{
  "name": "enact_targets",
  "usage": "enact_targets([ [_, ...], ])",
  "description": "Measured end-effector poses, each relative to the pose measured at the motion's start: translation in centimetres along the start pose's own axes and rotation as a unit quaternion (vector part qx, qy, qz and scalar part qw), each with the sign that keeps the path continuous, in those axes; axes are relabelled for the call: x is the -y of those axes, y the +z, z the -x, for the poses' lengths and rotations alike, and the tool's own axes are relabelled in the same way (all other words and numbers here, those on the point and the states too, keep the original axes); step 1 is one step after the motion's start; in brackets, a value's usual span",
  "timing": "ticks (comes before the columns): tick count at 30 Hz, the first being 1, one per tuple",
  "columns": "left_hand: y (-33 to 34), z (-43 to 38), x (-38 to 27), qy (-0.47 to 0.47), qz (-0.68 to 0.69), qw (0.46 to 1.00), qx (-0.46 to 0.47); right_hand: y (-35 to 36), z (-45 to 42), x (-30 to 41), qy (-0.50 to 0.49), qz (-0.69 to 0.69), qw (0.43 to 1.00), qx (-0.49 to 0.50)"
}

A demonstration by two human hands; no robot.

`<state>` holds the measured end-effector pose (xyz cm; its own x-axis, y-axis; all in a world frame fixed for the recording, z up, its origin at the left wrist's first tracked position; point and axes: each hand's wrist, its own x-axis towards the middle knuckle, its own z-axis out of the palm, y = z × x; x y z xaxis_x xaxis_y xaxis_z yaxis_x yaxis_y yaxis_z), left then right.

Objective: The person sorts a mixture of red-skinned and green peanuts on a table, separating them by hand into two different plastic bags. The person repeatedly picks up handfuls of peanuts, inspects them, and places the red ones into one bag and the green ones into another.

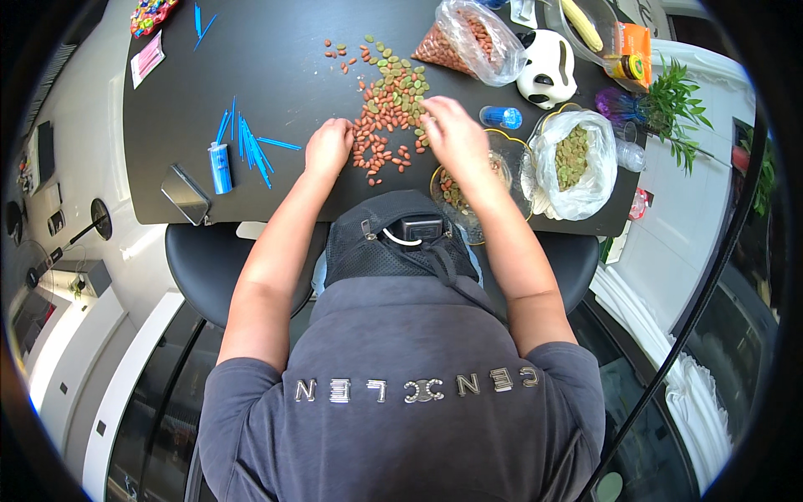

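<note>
A loose pile of red-skinned peanuts (376, 150) lies on the dark table before me, mixed toward the far side with flat green beans (411, 81). My left hand (329, 145) rests at the pile's left edge, fingertips close together against the peanuts. Whether it pinches one is hidden. Over the right edge of the pile is my right hand (457, 133), slightly blurred, thumb and fingers curved near some green beans. I cannot make out whether one is held. Under my right forearm stands a gold-rimmed glass bowl (437, 182) containing peanuts and green beans, partly covered.
Right of the bowl, a clear plastic bag (599, 169) holds green beans. Another bag (461, 47) of peanuts lies beyond, beside a black-and-white panda-like container (546, 69). Blue sticks (254, 150), a blue tube (219, 168) and a phone (186, 194) are at left.
</note>
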<state>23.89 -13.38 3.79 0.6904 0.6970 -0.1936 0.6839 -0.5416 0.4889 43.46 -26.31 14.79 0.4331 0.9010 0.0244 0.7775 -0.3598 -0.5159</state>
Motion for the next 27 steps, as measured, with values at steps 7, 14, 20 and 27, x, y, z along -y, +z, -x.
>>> enact_targets([
  [7,-5.3,-1.0,-7.2,-0.144,0.639,0.74,0.151,1.3,-0.7,1.9,-0.052,-0.103,0.986,0.122],
  [14,-6.4,-5.9,-11.1,-0.097,0.611,0.768,0.169,-3.1,-4.6,-2.6,-0.022,-0.072,0.993,-0.089],
  [20,-2.3,-13.0,-17.8,-0.157,0.569,0.807,0.021,-4.7,-9.2,-9.5,0.021,0.09,0.992,-0.085],
  [27,2.9,-17.8,-15.9,-0.184,0.685,0.705,0.013,-3.7,-11.6,-10.8,0.105,0.254,0.95,-0.146],
])
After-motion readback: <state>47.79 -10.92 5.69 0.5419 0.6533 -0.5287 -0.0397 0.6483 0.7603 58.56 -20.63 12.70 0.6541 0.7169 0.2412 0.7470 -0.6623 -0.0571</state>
